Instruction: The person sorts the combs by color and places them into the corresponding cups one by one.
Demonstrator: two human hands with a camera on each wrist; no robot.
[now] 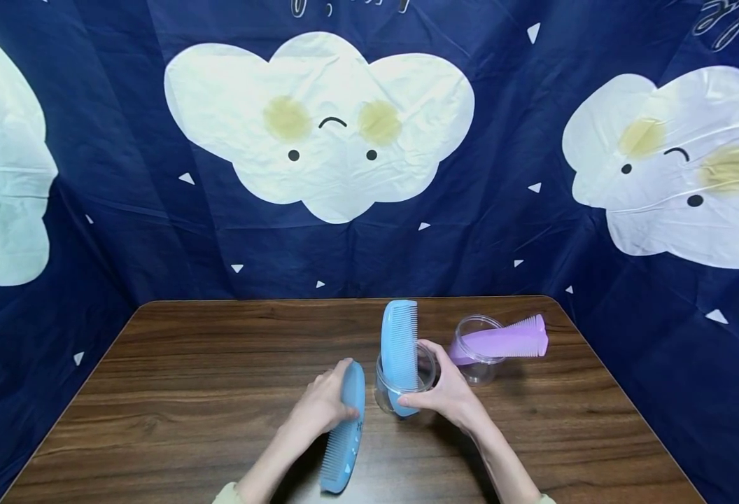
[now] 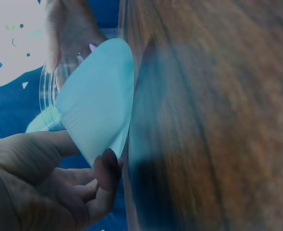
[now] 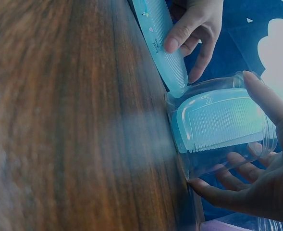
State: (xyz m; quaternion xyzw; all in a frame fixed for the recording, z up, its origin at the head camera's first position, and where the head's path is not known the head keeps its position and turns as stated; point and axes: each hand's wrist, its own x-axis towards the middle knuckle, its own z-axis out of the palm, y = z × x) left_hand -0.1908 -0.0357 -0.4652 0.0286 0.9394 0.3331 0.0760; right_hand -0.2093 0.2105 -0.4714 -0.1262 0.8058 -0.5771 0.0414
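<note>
My left hand [image 1: 324,400] pinches a blue comb [image 1: 352,437] by its middle, thumb on one face and fingers on the other. In the left wrist view the same comb [image 2: 103,91] stands large between thumb and fingers. My right hand [image 1: 448,392] grips a clear plastic jar [image 1: 429,371] around its side near the rim. Inside this jar a second blue comb [image 1: 399,343] stands upright, its top sticking out above the rim. The right wrist view shows that comb [image 3: 223,118] through the jar wall, with the right fingers curved round the jar.
Behind and right of the right hand, another clear jar [image 1: 481,374] holds a purple comb [image 1: 508,341] that leans out to the right. All stand on a brown wood-grain table [image 1: 187,392]. A dark blue cloth [image 1: 344,259] with white clouds hangs beyond the table's edges.
</note>
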